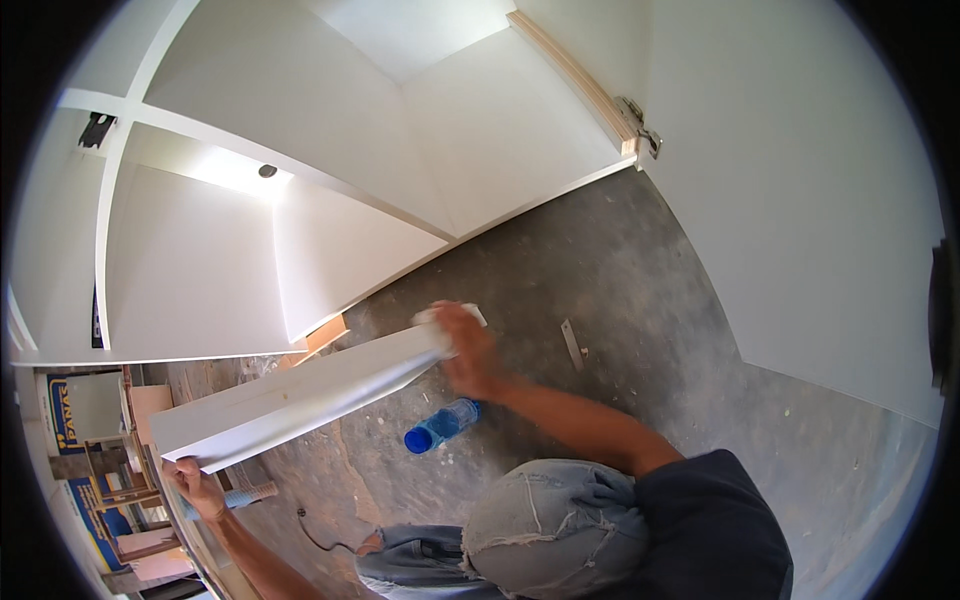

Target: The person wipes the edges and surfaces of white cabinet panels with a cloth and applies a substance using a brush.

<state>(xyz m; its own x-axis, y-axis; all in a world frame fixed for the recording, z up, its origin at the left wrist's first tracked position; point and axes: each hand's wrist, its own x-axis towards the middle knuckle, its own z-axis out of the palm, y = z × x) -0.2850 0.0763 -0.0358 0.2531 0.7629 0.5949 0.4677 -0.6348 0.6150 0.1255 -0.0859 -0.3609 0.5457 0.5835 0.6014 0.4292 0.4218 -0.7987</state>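
Note:
A long white panel (300,388), with two long faces meeting along an edge, slants above the floor in front of me. My left hand (195,487) is closed around its near left end, with fingers at the lower corner. At the far right end my right hand (466,345) is pressed on the panel's surface, smeared by motion. A white, cloth-like thing (430,317) shows at its fingers, too blurred for detail. Just below the right hand, a clear bottle with a blue cap (440,425) lies on the floor.
White cabinet compartments (200,230) stand ahead and left. A large white door (800,220) with a metal hinge (640,128) is at the right. On the concrete floor lie a small metal strip (572,345) and a dark cable (322,542). Boxes and boards (95,430) are stacked far left.

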